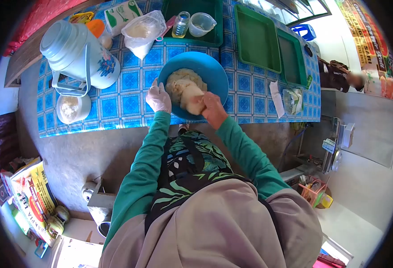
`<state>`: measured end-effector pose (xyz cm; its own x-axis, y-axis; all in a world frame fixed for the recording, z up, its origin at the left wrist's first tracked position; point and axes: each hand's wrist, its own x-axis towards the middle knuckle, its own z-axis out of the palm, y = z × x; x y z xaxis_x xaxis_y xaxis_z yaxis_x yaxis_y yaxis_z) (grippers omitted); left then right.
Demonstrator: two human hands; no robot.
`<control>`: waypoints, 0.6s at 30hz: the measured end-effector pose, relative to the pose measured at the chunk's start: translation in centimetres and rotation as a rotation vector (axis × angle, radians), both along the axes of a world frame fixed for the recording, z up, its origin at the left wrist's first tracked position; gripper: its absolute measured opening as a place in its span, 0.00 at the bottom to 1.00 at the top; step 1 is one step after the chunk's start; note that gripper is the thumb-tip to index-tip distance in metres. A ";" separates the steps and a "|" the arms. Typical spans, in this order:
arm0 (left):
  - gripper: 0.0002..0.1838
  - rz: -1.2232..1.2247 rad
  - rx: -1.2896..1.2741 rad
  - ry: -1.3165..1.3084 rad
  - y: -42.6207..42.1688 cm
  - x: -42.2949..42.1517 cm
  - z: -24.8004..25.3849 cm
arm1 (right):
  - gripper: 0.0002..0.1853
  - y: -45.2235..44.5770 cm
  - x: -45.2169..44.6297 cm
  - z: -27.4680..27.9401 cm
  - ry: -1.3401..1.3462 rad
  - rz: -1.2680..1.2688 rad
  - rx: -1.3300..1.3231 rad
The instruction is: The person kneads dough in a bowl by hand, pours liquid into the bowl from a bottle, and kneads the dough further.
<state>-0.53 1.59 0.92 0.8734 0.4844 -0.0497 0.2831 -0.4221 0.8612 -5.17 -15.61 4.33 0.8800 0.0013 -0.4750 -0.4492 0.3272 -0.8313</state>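
Observation:
A blue bowl [214,73] stands near the front edge of the checked table, with pale, lumpy dough [183,82] inside. Wrapped round the bowl's left rim is my left hand [159,97], which looks gloved. At the bowl's lower right, my right hand [213,108] has its fingers closed on a pale, flat tool [192,99] that rests against the dough. The exact shape of the tool is hard to make out.
Left of the bowl stand a large jug [78,56] and a white tub [73,109]. Behind it are a bag of powder [142,31], a glass jar [181,24] and a measuring cup [201,25]. Green trays [258,40] lie right. A person [339,76] is beyond the table.

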 end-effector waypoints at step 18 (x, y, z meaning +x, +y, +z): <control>0.16 -0.095 0.221 -0.075 0.2 -0.7 -1.0 | 0.19 6.1 5.9 -0.3 -0.846 1.233 -1.981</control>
